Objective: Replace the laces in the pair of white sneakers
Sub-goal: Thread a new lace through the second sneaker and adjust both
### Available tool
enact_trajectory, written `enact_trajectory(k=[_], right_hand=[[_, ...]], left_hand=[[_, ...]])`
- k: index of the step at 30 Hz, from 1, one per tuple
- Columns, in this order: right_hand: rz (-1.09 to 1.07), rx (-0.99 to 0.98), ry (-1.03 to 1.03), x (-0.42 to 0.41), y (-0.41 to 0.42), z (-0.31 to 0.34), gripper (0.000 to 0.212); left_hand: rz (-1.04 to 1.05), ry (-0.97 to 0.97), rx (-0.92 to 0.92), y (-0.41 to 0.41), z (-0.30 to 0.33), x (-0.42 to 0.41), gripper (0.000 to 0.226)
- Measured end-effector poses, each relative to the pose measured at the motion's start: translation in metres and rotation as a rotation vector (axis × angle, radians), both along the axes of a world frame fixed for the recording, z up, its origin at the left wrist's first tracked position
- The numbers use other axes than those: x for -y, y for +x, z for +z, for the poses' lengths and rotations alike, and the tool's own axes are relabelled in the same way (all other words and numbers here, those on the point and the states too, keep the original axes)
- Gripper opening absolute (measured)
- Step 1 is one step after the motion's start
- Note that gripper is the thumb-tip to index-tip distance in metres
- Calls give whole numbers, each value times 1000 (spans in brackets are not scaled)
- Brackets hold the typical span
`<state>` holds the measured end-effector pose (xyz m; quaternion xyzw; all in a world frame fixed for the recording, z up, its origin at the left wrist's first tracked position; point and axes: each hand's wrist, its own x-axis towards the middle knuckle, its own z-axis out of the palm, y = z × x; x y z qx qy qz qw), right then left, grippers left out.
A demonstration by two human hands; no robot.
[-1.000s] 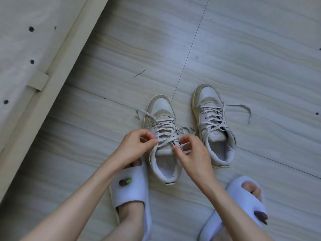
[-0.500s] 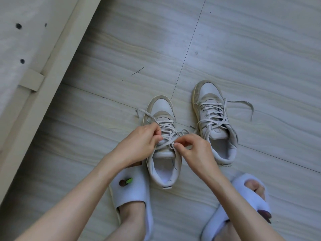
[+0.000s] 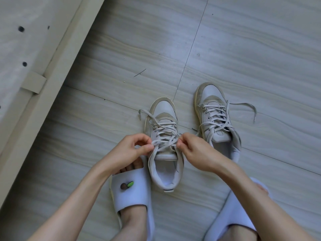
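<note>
Two white sneakers with beige trim stand side by side on the floor, toes pointing away from me. The left sneaker [image 3: 164,119] is right in front of my hands, its lace [image 3: 163,134] loose and crossed over the tongue. My left hand [image 3: 128,152] pinches a lace strand at the sneaker's left side. My right hand [image 3: 194,150] pinches the lace at its right side. The right sneaker [image 3: 215,117] stands untouched, still laced, with one loose lace end [image 3: 250,108] trailing to the right.
I wear white slides: the left slide [image 3: 132,193] sits beside the left sneaker's heel, the right slide [image 3: 232,214] lower right. A pale wooden frame [image 3: 40,94] runs diagonally along the left. The floor [image 3: 243,49] is light wood-grain tile.
Both hands moved up from the sneaker's collar onto the upper lace rows and now pinch the lace on either side. The sneakers stay where they were.
</note>
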<state>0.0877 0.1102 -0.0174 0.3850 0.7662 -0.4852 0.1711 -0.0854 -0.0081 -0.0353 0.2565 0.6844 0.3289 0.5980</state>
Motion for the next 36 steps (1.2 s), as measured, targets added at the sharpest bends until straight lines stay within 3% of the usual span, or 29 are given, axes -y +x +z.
enact_trajectory(k=[7, 14, 17, 23, 26, 32, 34, 36], right_hand=[[-109, -166, 69, 7, 6, -7, 15], [-157, -108, -166, -5, -5, 3, 13], [-273, -168, -231, -9, -2, 4, 8], [-623, -352, -532, -7, 12, -6, 17], [-573, -278, -432, -10, 9, -8, 18], [-294, -69, -273, -20, 3, -3, 10], [-290, -41, -333, -22, 2, 0, 14], [-390, -53, -530, -22, 4, 3, 12]], left_hand=[[24, 91, 32, -3, 3, -9, 13], [31, 61, 109, -1, 5, -17, 15], [78, 41, 125, 0, 5, -17, 20], [197, 80, 180, 4, 3, -12, 14], [231, 101, 212, 5, 3, -13, 3], [252, 80, 154, 6, 1, -18, 10], [225, 57, 118, 6, 1, -18, 10], [193, 44, 98, 5, 2, -17, 11]])
